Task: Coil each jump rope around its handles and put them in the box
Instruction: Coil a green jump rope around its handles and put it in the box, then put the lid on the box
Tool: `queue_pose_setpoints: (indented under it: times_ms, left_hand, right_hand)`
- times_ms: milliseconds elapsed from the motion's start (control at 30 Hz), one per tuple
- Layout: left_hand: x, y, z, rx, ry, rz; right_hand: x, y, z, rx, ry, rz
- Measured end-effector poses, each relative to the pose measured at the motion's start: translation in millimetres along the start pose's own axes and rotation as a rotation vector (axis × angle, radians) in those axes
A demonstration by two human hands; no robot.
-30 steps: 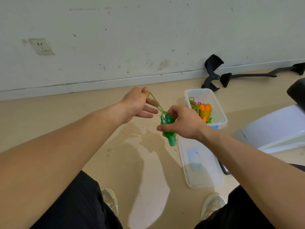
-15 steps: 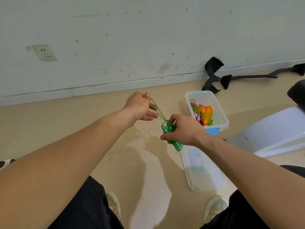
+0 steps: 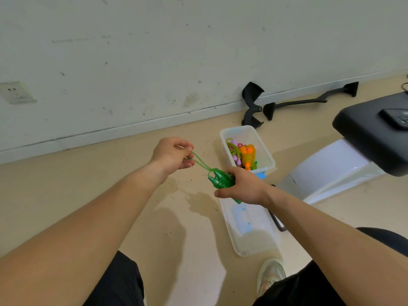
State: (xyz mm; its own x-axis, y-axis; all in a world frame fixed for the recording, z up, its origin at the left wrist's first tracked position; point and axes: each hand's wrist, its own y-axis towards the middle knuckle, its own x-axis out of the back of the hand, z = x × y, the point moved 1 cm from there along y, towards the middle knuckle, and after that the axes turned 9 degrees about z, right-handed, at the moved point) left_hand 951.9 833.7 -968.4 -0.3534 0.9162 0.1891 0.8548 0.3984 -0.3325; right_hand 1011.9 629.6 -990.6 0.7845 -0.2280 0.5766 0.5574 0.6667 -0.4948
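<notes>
The white box (image 3: 237, 129) stands open on the floor (image 3: 66, 173) just beyond your right hand. Coiled ropes (image 3: 242, 153) in orange, pink and yellow-green already lie inside it. Its lid (image 3: 254, 237) lies flat nearer your feet.

The green jump rope (image 3: 217, 176) is in the air between your hands, just left of the box. Expect it to be light. The two plastic handles (image 3: 221, 183) look stiff and perhaps a little slick, so grip there, with the pair held side by side. The cord (image 3: 199, 161) is thin, soft and probably springy, and is likely to unwind if tension drops.

Your right hand (image 3: 242, 188) is curled round the bundled handles, thumb lying along the lower side. Your left hand (image 3: 172, 155) pinches a loop of cord between thumb and fingertips, taut from the handle tips.
</notes>
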Motion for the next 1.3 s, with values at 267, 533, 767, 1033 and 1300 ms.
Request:
queue_pose_setpoints:
  times_ms: [267,533,767,1033,1300]
  left_hand:
    - [-67.8,39.0,-1.2,-0.049,0.216,0.109]
    - [-118.3,138.3,9.3,-0.077,0.567,0.146]
    - [-182.3,227.1,86.4,-0.084,0.703,0.246]
    - [-220.7,260.5,130.1,-0.279,1.145,0.395]
    - [-226.2,261.7,131.2,-0.361,1.299,0.299]
  right_hand:
    - [45.6,27.6,-58.2,-0.165,0.151,-0.303]
    - [96.9,122.7,-115.1,-0.211,-0.253,-0.303]
    - [111.5,217.8,-190.0,-0.276,-0.386,-0.246]
    - [112.1,249.5,-233.2,-0.348,-0.565,0.053]
    - [106.4,244.2,-228.2,-0.429,-0.476,0.027]
